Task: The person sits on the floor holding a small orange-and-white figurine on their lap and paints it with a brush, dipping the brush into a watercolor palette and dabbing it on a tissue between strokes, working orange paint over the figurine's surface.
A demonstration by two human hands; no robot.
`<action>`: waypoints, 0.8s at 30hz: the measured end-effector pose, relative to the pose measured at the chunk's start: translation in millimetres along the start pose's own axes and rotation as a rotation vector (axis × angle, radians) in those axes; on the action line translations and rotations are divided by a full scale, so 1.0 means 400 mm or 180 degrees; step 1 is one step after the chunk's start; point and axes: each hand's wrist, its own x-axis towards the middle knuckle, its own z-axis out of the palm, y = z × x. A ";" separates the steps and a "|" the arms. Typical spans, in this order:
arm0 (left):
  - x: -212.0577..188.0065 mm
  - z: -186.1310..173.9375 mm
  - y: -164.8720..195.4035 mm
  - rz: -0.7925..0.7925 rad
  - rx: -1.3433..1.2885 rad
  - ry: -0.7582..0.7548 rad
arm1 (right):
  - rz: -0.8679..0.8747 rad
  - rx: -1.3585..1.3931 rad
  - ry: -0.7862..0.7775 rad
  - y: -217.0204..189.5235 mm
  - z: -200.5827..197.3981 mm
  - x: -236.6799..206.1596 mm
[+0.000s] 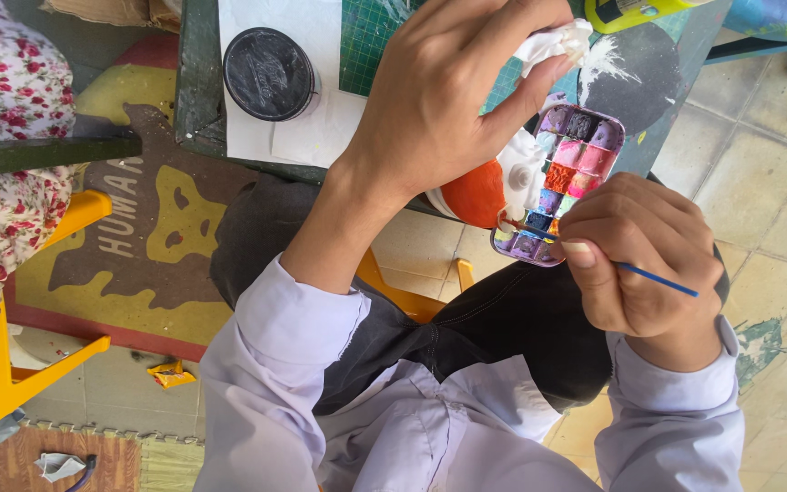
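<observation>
Tiled floor (758,173), green table (195,82) — right hand (635,260) dips brush (658,279) in palette (568,182).

Figurine (480,193) mostly behind left hand (439,100)

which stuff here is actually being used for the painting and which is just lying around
In use: thin blue-handled paintbrush in right hand; small paint palette; orange-and-white figurine and white tissue in left hand.
Lying about: black round jar; crumpled yellow wrapper.

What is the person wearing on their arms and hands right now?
Both arms are in pale lilac long sleeves with plain cuffs, pushed back a little from the wrists. The left hand and right hand are bare: no gloves, rings, watch or bracelets visible.
</observation>
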 end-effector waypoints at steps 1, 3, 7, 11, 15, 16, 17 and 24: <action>-0.001 0.000 0.001 -0.0018 -0.0011 -0.0011 | 0.0122 0.0073 -0.0002 -0.003 -0.004 -0.005; 0.000 -0.001 0.002 0.0006 0.0017 -0.0009 | -0.0068 -0.0147 0.0021 -0.001 -0.004 -0.008; 0.000 -0.003 -0.001 0.0046 0.0038 -0.0031 | -0.0232 -0.0233 -0.0098 -0.003 -0.005 -0.009; -0.001 -0.002 0.000 0.0025 0.0043 -0.0037 | -0.0289 -0.0182 -0.0129 -0.012 -0.009 -0.006; 0.000 0.000 0.000 0.0038 0.0048 -0.0022 | -0.0299 -0.0216 -0.0250 -0.023 -0.008 0.002; 0.000 0.000 0.000 0.0038 0.0045 -0.0017 | -0.0284 -0.0147 -0.0328 -0.026 -0.008 0.004; -0.001 0.000 0.000 0.0029 0.0049 -0.0025 | -0.0303 -0.0153 -0.0291 -0.028 -0.007 0.007; -0.001 0.002 0.000 0.0059 0.0049 -0.0020 | -0.0279 -0.0347 -0.0380 -0.046 -0.014 0.013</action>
